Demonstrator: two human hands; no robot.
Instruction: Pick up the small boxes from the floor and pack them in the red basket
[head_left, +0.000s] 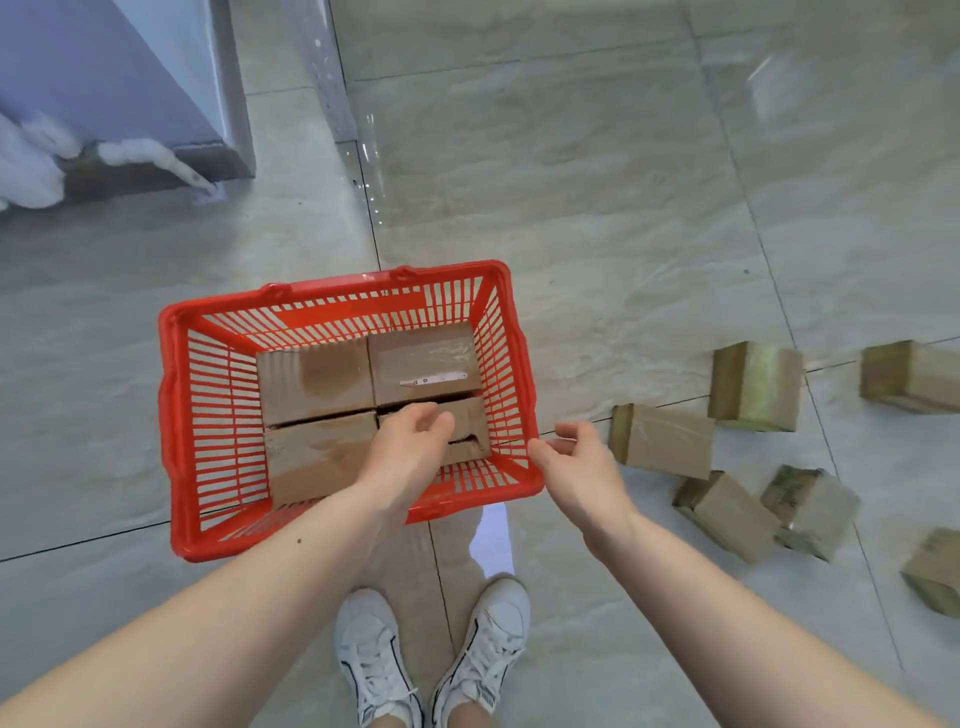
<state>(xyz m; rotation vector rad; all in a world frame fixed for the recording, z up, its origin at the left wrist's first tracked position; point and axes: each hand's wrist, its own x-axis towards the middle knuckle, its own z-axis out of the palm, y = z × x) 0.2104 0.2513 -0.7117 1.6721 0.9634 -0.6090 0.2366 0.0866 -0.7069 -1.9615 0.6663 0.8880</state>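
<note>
The red basket stands on the tiled floor in front of me, with several brown cardboard boxes packed flat side by side on its bottom. My left hand hovers over the near right box inside the basket, fingers loosely curled, holding nothing. My right hand is just outside the basket's near right corner, fingers apart and empty. More small boxes lie on the floor to the right; the closest one is a hand's width from my right hand.
Several loose boxes are scattered to the right, up to the frame's edge. My two white shoes stand just behind the basket. A blue-grey cabinet with white cloth at its base sits at the far left.
</note>
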